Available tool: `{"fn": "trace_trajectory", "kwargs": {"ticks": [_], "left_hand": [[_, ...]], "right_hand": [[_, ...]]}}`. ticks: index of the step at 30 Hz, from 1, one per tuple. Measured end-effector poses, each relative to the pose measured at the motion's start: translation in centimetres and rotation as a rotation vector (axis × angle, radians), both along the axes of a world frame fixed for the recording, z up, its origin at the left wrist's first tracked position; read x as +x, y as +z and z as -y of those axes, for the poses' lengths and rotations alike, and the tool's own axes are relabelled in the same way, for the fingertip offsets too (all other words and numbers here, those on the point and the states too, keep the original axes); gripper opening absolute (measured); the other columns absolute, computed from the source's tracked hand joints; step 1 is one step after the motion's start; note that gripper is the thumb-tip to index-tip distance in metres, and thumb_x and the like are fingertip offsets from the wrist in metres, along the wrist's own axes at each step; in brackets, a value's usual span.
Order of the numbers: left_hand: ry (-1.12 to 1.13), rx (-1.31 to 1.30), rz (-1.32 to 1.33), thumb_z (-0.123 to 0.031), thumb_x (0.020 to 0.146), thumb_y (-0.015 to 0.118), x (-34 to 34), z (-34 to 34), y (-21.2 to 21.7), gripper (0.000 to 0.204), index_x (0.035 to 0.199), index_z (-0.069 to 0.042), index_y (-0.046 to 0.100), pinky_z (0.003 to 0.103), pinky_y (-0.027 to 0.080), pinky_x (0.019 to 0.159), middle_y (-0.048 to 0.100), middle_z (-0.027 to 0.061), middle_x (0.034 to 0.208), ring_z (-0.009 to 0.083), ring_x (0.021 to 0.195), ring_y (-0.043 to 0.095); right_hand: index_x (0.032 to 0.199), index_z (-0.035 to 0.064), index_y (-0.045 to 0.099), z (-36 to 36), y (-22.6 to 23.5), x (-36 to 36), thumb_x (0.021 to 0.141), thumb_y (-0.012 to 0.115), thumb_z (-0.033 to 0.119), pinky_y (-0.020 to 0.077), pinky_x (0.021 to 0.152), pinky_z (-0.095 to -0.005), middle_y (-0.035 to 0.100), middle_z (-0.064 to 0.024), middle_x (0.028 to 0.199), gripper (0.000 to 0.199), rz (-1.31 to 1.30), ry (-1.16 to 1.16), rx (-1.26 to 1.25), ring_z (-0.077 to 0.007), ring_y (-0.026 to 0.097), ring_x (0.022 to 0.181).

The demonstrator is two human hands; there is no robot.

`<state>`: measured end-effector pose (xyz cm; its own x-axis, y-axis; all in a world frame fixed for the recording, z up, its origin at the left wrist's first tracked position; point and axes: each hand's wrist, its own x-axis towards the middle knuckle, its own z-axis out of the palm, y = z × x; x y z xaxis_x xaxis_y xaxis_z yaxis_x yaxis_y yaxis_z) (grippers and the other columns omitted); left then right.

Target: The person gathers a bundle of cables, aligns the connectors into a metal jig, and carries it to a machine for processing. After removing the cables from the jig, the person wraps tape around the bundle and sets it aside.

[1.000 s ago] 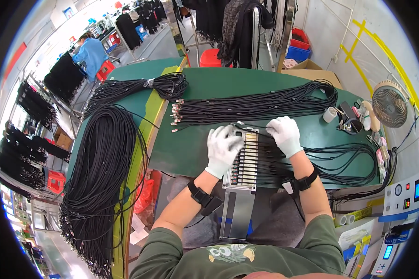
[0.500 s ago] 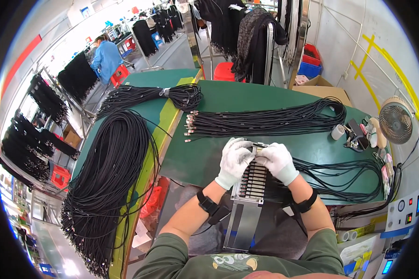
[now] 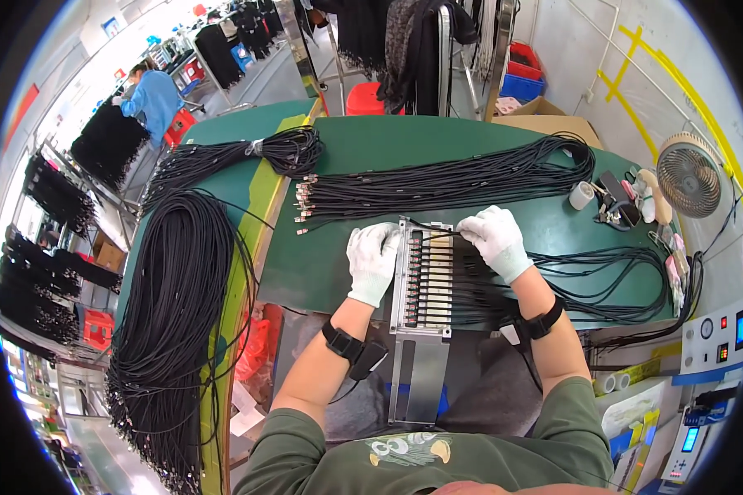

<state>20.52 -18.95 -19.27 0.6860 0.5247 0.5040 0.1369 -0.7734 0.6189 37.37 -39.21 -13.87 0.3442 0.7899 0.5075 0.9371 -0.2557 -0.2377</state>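
One cable bundle [image 3: 437,188] beyond metal fixture [image 3: 421,330] | left hand [image 3: 374,260] half-curled, hold unclear | right hand [image 3: 495,241] pinching black cable [image 3: 436,228] | fan [image 3: 688,175] rightward

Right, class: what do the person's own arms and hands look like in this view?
The left hand and right hand wear white gloves. Short dark green sleeves end above black forearm straps. The left strap carries a black box, the right a partly white box, each with a thin dark cable.
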Motion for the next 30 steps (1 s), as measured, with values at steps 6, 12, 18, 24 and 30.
{"fn": "trace_trajectory", "kwargs": {"ticks": [6, 12, 18, 24, 30], "left_hand": [[0.015, -0.001, -0.019, -0.029, 0.095, 0.063, -0.2, 0.5, -0.1, 0.025, 0.106, -0.009, 0.072, 0.048, 0.037, 0.11, 0.073, 0.0055, 0.103, 0.0263, 0.1, 0.066], [-0.034, -0.022, -0.102, -0.031, 0.093, 0.064, -0.1, 0.4, 0.3, 0.026, 0.111, -0.014, 0.073, 0.049, 0.037, 0.11, 0.07, 0.0125, 0.115, 0.0314, 0.11, 0.063], [-0.174, 0.328, -0.159, -0.04, 0.086, 0.068, 0.3, 2.8, 2.4, 0.035, 0.117, -0.025, 0.073, 0.056, 0.027, 0.115, 0.047, 0.0272, 0.144, 0.0451, 0.13, 0.044], [-0.206, 0.393, -0.286, -0.047, 0.084, 0.069, 0.7, 2.8, 2.1, 0.039, 0.117, -0.028, 0.074, 0.062, 0.018, 0.117, 0.036, 0.0274, 0.154, 0.0476, 0.138, 0.033], [-0.087, 0.271, -0.082, -0.041, 0.085, 0.07, 0.7, 1.7, 1.6, 0.034, 0.11, -0.018, 0.074, 0.056, 0.03, 0.114, 0.054, 0.0246, 0.138, 0.0422, 0.129, 0.048]], "right_hand": [[0.091, 0.0137, 0.072, 0.2, -0.2, 0.1, 0.083, 0.07, 0.017, 0.046, 0.077, -0.0397, 0.064, -0.0032, 0.075, 0.009, 0.038, -0.058, -0.055, -0.0277, 0.059, 0.082], [0.093, 0.0174, 0.073, 0.1, -0.2, -0.3, 0.082, 0.068, 0.015, 0.0461, 0.078, -0.0393, 0.065, -0.0026, 0.081, 0.012, -0.024, 0.018, -0.083, -0.0269, 0.06, 0.087], [0.097, 0.0194, 0.075, 0.1, -0.1, -2.2, 0.081, 0.067, 0.013, 0.0472, 0.082, -0.0397, 0.067, -0.0035, 0.094, 0.019, 0.116, 0.013, -0.199, -0.0268, 0.059, 0.094], [0.097, 0.0177, 0.075, -0.3, -0.2, -1.8, 0.081, 0.068, 0.016, 0.0472, 0.085, -0.0403, 0.067, -0.0034, 0.098, 0.018, 0.102, -0.129, -0.064, -0.0271, 0.059, 0.098], [0.091, 0.0134, 0.073, -0.5, -0.9, -0.1, 0.079, 0.072, 0.02, 0.0467, 0.087, -0.0401, 0.067, -0.0035, 0.094, 0.014, -0.061, -0.214, -0.268, -0.0277, 0.059, 0.098]]}}
